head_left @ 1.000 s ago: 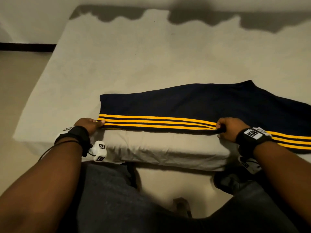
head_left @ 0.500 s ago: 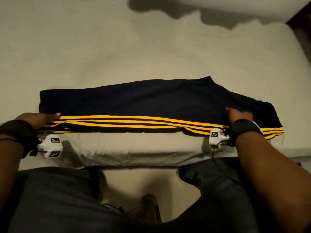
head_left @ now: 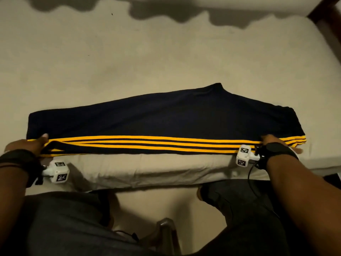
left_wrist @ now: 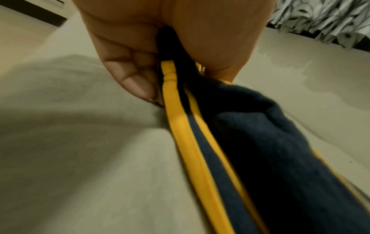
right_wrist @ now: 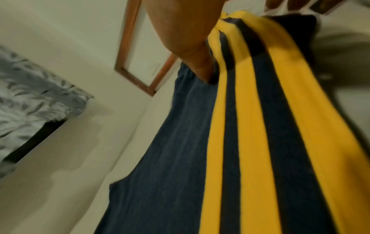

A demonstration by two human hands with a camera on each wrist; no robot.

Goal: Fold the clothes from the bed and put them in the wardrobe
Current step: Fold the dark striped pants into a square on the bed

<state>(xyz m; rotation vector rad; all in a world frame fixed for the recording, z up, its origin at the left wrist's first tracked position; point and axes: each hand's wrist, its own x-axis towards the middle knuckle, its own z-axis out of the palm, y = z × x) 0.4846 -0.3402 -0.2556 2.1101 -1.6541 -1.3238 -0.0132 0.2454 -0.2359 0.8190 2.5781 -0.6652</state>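
Navy track trousers with yellow side stripes lie lengthwise along the near edge of the bed. My left hand pinches the striped edge at the leg-hem end on the left; the left wrist view shows the trousers bunched between thumb and curled fingers. My right hand grips the striped edge near the waistband on the right, and the right wrist view shows the trousers held between its thumb and fingers. The striped edge is lifted slightly off the sheet.
The beige sheet covers the bed beyond the trousers. A dark wooden bed frame corner is at the top right. My knees are against the mattress side. A patterned curtain and a wooden frame show on the wall.
My right hand has slid rightward along the stripes to the waistband end and taken hold. My left hand keeps its pinch at the hem. The camera has shifted right.
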